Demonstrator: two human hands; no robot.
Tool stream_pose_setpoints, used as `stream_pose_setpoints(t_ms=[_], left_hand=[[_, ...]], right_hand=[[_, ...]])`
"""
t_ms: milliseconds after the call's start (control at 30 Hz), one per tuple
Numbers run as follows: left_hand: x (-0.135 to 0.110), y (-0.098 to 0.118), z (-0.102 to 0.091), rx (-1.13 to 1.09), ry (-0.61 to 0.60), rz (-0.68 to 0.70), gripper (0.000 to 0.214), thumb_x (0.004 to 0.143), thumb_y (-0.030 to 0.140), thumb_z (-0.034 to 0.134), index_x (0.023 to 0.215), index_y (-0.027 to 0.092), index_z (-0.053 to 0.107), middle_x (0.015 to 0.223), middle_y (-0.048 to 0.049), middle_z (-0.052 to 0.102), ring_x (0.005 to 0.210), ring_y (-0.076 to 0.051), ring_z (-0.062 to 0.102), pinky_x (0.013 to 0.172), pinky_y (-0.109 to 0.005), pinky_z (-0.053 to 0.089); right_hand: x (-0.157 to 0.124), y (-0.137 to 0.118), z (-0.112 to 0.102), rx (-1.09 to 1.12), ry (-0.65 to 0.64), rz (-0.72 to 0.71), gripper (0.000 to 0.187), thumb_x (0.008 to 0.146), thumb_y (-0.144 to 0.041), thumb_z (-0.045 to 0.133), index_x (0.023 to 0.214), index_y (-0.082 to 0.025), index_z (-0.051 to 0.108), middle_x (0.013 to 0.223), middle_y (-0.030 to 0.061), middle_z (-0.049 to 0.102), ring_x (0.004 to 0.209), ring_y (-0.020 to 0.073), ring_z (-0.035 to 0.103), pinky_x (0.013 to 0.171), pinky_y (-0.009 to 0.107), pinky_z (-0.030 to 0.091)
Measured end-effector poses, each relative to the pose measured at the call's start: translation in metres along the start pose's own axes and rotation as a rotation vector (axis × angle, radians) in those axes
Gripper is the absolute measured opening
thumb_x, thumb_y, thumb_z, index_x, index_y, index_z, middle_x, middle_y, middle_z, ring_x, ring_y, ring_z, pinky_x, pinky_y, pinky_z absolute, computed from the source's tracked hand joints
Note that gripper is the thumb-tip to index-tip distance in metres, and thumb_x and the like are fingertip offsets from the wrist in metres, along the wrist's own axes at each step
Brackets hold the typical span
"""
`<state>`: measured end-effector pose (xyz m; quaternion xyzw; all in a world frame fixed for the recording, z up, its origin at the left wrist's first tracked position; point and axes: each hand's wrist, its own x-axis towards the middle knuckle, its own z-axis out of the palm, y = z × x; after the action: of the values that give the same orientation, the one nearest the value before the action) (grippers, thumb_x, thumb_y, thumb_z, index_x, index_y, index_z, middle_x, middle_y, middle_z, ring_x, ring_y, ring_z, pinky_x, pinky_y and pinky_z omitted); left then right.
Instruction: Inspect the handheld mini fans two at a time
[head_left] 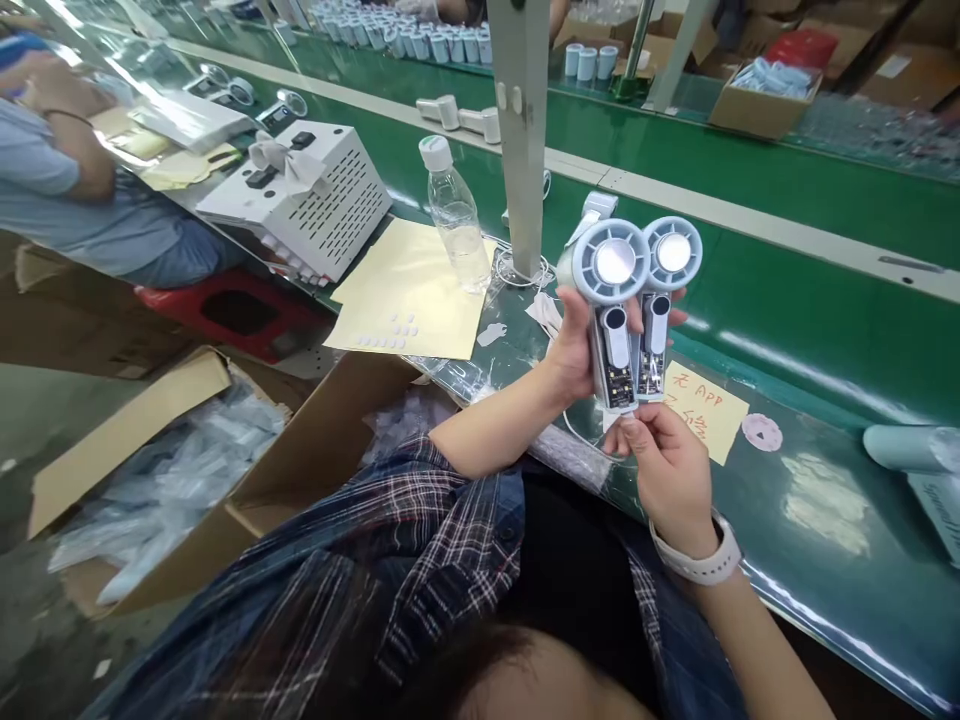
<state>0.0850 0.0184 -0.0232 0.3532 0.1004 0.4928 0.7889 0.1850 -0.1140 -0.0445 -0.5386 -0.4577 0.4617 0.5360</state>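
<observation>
My left hand [574,350] is wrapped round two light-blue handheld fans, held side by side and upright above the bench. The left fan [610,375] overlaps the right fan [652,365]. Both handles lack a front cover, so a silvery battery-like part and a dark circuit board show in each. Just under the handles, my right hand [675,475], with a white watch strap on its wrist, pinches the end of a white cable [581,437] at the base of the fans. The fingers partly hide the plug, and I cannot tell whether it is fully in.
A bottle [459,235] stands on yellow paper [375,280] beside a white vented box [315,205]. A metal post [521,130] rises ahead. Right lie a yellow note [720,405] and a light-blue fan part [911,447]. A carton [300,430] sits lower left; a co-worker [67,190] sits left.
</observation>
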Motion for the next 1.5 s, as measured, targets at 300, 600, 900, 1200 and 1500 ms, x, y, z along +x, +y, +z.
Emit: stream_pose_setpoints(t_ms=[300, 600, 900, 1200, 1500], left_hand=[[-0.002, -0.002, 0.003, -0.044, -0.007, 0.043, 0.088, 0.064, 0.104, 0.069, 0.070, 0.016, 0.060, 0.118, -0.0102, 0.078, 0.106, -0.022, 0.078, 0.083, -0.029, 0.064], [-0.008, 0.003, -0.001, -0.035, 0.036, -0.018, 0.093, 0.059, 0.111, 0.062, 0.074, 0.019, 0.053, 0.123, -0.0150, 0.074, 0.129, -0.036, 0.070, 0.090, -0.042, 0.067], [-0.008, -0.007, -0.005, -0.051, 0.028, 0.005, 0.093, 0.057, 0.111, 0.063, 0.075, 0.020, 0.052, 0.121, -0.0119, 0.074, 0.135, -0.037, 0.068, 0.096, -0.043, 0.067], [-0.014, -0.018, 0.003, 0.122, 0.049, 0.019, 0.098, 0.045, 0.117, 0.057, 0.066, 0.022, 0.048, 0.113, -0.0165, 0.072, 0.145, -0.044, 0.058, 0.102, -0.051, 0.064], [-0.017, -0.010, -0.004, 0.016, 0.054, 0.098, 0.074, 0.072, 0.093, 0.071, 0.095, 0.023, 0.069, 0.126, -0.0097, 0.073, 0.145, -0.037, 0.061, 0.112, -0.049, 0.058]], right_hand=[[-0.009, -0.003, -0.003, -0.083, -0.042, -0.173, 0.035, 0.109, -0.051, 0.063, 0.088, -0.023, 0.065, 0.089, 0.0032, 0.073, 0.083, 0.0189, 0.071, 0.078, 0.033, 0.054], [-0.009, 0.003, 0.001, 0.184, 0.092, -0.077, 0.028, 0.106, -0.044, 0.071, 0.088, -0.025, 0.061, 0.059, -0.0073, 0.051, 0.054, 0.0140, 0.056, 0.060, 0.030, 0.050], [-0.003, 0.001, -0.012, 0.185, -0.005, 0.015, 0.031, 0.102, -0.046, 0.077, 0.085, -0.022, 0.067, 0.055, -0.0062, 0.054, 0.051, 0.0136, 0.060, 0.055, 0.029, 0.051], [-0.013, 0.012, 0.003, 0.283, 0.141, 0.000, 0.035, 0.105, -0.049, 0.070, 0.084, -0.024, 0.057, 0.055, -0.0081, 0.048, 0.049, 0.0128, 0.051, 0.057, 0.029, 0.047], [-0.003, -0.002, -0.041, -0.294, 0.133, -0.320, 0.036, 0.106, -0.046, 0.063, 0.078, -0.024, 0.060, 0.136, 0.0137, 0.066, 0.131, 0.0342, 0.063, 0.105, 0.053, 0.056]])
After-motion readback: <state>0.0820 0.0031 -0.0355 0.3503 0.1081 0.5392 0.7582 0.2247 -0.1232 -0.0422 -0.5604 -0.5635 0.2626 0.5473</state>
